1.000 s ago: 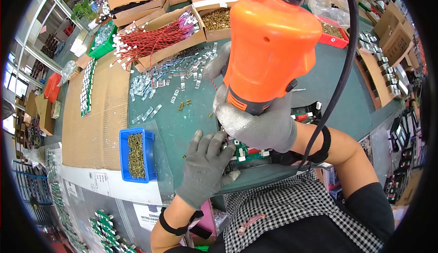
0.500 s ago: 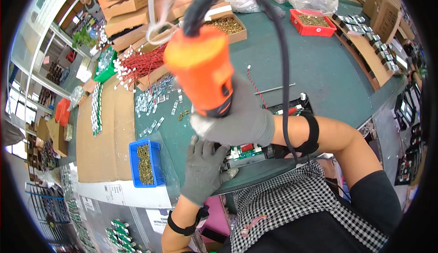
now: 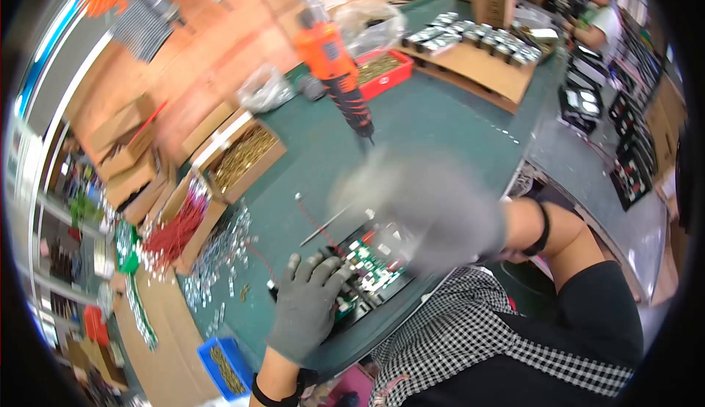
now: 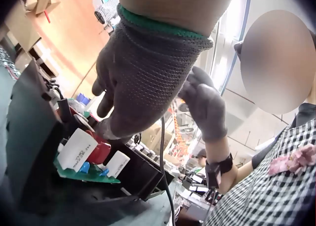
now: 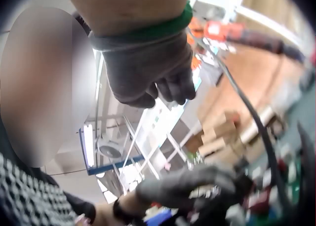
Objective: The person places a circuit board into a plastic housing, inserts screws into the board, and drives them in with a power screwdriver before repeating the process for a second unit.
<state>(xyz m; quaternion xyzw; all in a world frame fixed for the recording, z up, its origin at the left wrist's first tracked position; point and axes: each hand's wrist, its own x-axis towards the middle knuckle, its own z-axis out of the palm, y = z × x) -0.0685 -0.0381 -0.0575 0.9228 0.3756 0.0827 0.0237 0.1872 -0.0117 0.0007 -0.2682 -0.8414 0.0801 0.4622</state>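
Note:
The gloved left hand (image 3: 305, 308) rests with spread fingers on the left end of a black housing holding a green circuit board (image 3: 374, 269). In the left wrist view that hand (image 4: 140, 80) is beside the board's white and red parts. Blurred by motion, the gloved right hand (image 3: 433, 212) is over the housing's right side; in the right wrist view its fingers (image 5: 173, 87) hang loosely bent with nothing in them. The orange electric screwdriver (image 3: 330, 62) hangs tip down beyond the right hand, apart from it.
Cartons of brass screws (image 3: 246, 159) and red wires (image 3: 176, 242) stand at the left back. A red tray (image 3: 385, 76) sits at the back, a blue bin (image 3: 224, 366) at the front left. A thin metal rod (image 3: 323, 228) lies behind the housing.
The right hand has let go of the orange screwdriver, which now hangs farther back. The left hand stays at the housing. The head view has turned to the right.

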